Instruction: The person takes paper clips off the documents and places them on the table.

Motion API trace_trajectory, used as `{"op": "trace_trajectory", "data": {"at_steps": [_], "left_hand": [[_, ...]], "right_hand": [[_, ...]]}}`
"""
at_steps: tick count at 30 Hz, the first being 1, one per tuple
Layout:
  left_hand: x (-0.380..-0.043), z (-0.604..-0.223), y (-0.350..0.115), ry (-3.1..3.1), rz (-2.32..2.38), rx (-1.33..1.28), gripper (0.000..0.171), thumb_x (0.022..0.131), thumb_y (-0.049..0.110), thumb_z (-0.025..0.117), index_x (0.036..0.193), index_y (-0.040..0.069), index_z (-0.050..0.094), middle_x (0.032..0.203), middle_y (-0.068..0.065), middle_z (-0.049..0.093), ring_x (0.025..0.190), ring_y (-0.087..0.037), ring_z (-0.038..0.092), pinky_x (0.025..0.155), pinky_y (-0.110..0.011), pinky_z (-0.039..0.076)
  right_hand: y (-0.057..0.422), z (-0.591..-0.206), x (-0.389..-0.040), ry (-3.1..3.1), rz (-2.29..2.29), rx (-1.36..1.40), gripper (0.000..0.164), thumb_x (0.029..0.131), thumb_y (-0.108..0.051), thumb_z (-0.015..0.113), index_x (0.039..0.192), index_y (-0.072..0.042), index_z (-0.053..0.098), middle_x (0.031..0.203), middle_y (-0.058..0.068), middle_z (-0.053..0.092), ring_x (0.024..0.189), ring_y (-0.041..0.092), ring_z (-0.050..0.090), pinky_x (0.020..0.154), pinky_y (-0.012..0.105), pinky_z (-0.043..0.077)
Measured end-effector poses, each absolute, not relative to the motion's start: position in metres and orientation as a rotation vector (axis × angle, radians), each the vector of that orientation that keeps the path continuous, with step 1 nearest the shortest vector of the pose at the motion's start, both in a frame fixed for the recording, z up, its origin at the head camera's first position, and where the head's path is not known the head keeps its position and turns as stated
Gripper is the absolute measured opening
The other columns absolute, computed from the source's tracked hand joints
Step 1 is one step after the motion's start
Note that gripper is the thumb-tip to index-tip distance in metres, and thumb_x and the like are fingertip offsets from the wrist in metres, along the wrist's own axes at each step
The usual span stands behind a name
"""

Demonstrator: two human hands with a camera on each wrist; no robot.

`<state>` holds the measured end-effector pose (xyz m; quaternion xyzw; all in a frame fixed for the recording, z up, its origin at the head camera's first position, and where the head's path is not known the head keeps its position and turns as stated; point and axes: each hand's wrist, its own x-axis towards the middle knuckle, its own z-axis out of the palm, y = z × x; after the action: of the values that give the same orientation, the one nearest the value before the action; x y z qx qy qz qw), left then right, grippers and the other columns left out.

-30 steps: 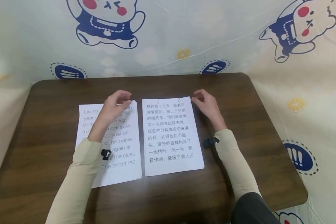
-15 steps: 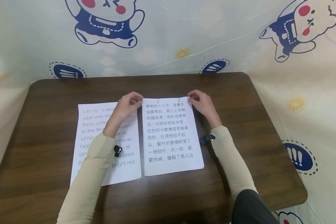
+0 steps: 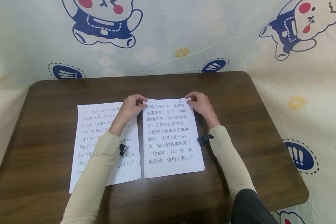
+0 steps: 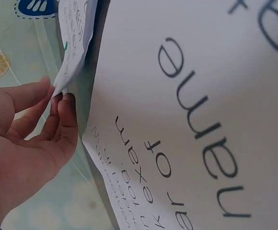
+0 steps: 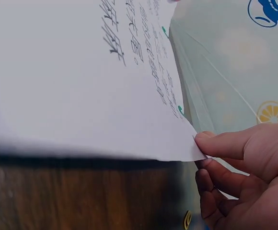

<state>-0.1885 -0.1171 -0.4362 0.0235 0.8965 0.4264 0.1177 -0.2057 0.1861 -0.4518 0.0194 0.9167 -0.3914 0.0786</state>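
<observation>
A stack of paper printed with Chinese text (image 3: 169, 137) lies at the middle of the table, two green paper clips (image 5: 180, 110) on its top edge. My left hand (image 3: 133, 107) pinches its upper left corner between thumb and fingers. At the upper right corner my right hand (image 3: 200, 104) does the same, the thumb on top of the sheet in the right wrist view. Both corners are bent up a little. Left of it lies a stack of paper with English text (image 3: 100, 140), partly hidden under my left forearm.
Both stacks rest on a dark brown wooden table (image 3: 240, 155) with rounded corners. Behind and to the right hangs a pale curtain (image 3: 162, 31) with cartoon bears and orange slices. Only a narrow gap separates the two stacks.
My left hand has moved right from above the English stack to the Chinese stack's upper left corner. My right hand has moved slightly left onto the other corner. Both now pinch the paper.
</observation>
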Motion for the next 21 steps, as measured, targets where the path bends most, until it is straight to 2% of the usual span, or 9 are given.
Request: {"op": "trace_trajectory", "data": {"at_steps": [12,21], "left_hand": [[-0.182,-0.437,-0.117,2.636,1.389,-0.026,0.033,0.095,0.010,0.067,0.128,0.010,0.062,0.130,-0.015,0.060,0.112,-0.031,0.066,0.094,-0.041,0.055],[-0.175,-0.433,-0.125,2.617,1.522,0.007,0.030,0.096,0.007,0.066,0.125,0.014,0.066,0.127,-0.011,0.065,0.107,-0.026,0.066,0.092,-0.036,0.050]], "right_hand": [[0.193,-0.455,-0.207,2.689,-1.345,0.062,0.026,0.097,-0.017,0.066,0.122,-0.013,0.068,0.123,0.009,0.064,0.105,0.026,0.058,0.094,0.038,0.053],[0.195,-0.448,-0.198,2.651,-1.507,0.046,0.026,0.096,-0.020,0.068,0.121,-0.018,0.068,0.117,0.004,0.066,0.102,0.022,0.060,0.090,0.031,0.055]]}}
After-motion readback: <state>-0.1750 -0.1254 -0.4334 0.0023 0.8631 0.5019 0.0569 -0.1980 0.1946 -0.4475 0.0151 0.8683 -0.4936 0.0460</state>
